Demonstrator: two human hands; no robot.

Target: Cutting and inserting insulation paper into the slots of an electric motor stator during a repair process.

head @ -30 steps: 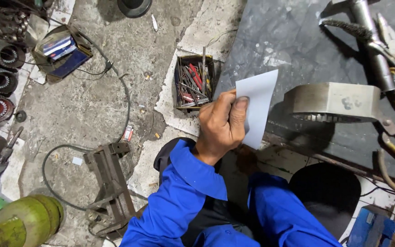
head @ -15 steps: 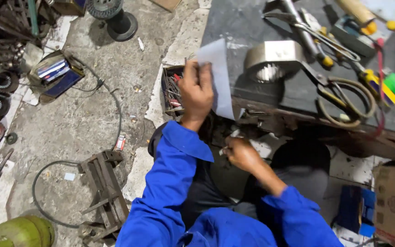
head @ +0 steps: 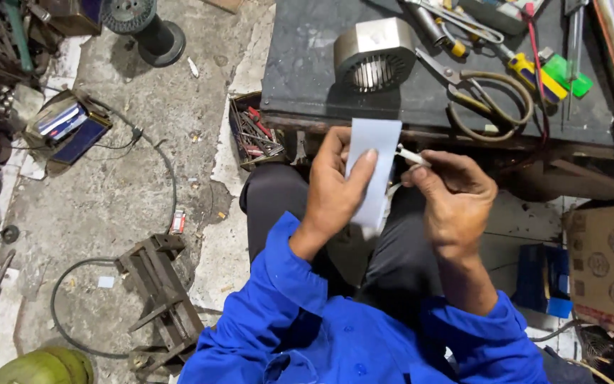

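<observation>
A: Left hand [head: 335, 195]?
B: Pinching pale blue sheet [head: 372, 171], thumb across its face, held flat above lap, just below desk [head: 307, 78] edge.
A: Right hand [head: 453, 199]?
B: Grip pressed on thin white stick [head: 413, 155], tip touching sheet edge; likely steadied for marking.

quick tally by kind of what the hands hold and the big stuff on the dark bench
pale sheet, in the left hand: 1
thin white piece, in the right hand: 1
metal stator core: 1
scissors: 1
total: 4
</observation>
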